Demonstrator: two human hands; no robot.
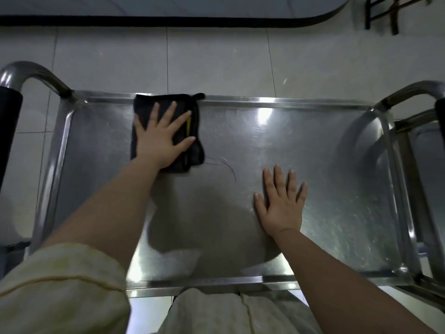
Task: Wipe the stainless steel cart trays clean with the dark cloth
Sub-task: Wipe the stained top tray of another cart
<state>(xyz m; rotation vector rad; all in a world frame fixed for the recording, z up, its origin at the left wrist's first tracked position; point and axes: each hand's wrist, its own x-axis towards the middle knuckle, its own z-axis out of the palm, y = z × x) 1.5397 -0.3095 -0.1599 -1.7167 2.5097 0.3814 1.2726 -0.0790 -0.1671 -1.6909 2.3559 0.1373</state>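
Note:
The stainless steel top tray (325, 165) of the cart fills the middle of the view. A folded dark cloth (195, 150) with a yellow stripe lies on the tray's far left part, against the far rim. My left hand (161, 133) presses flat on the cloth with fingers spread. My right hand (280, 203) rests flat on the bare steel nearer me, fingers straight, holding nothing. A thin dark thread trails from the cloth across the tray.
Curved steel handles with black grips rise at the cart's left end (31, 73) and right end (414, 92). A lower tray (426, 150) shows at the right. Tiled floor (216, 59) lies beyond, with a dark-edged counter (168, 20) at the top.

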